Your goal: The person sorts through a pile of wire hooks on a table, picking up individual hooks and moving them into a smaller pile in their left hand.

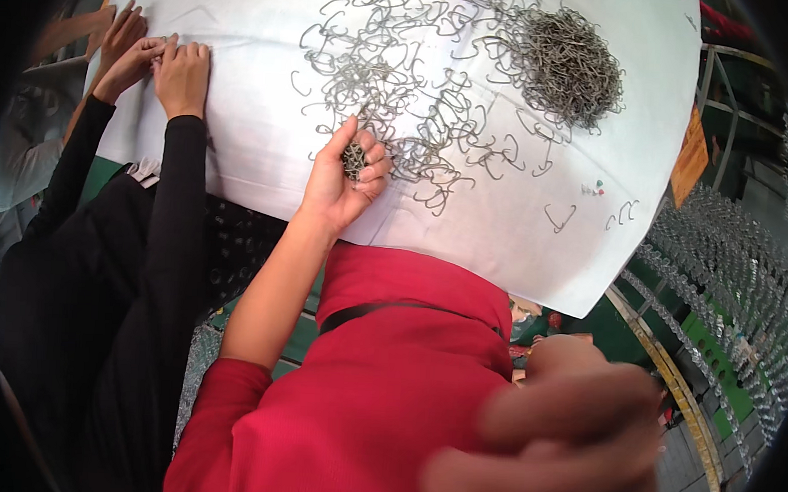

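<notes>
My left hand (342, 185) is palm up at the near edge of the table, its fingers curled round a clump of small metal hooks (354, 162). Just beyond it, many loose bent wire hooks (376, 76) lie scattered over the white sheet (257, 141). A dense mound of the same grey metal pieces (571, 68) is heaped at the far right. My right hand (563, 424) is raised close to the camera at the lower right, off the table. It is smeared by motion, so whether its fingers hold anything does not show.
To my left, a person in black sleeves (180, 155) has both hands on the sheet, and another person's hand (124, 31) is beyond. At the right hang strands of shiny clear pieces (723, 254) by a curved metal rail (672, 385). A few stray hooks (559, 219) lie near the sheet's right corner.
</notes>
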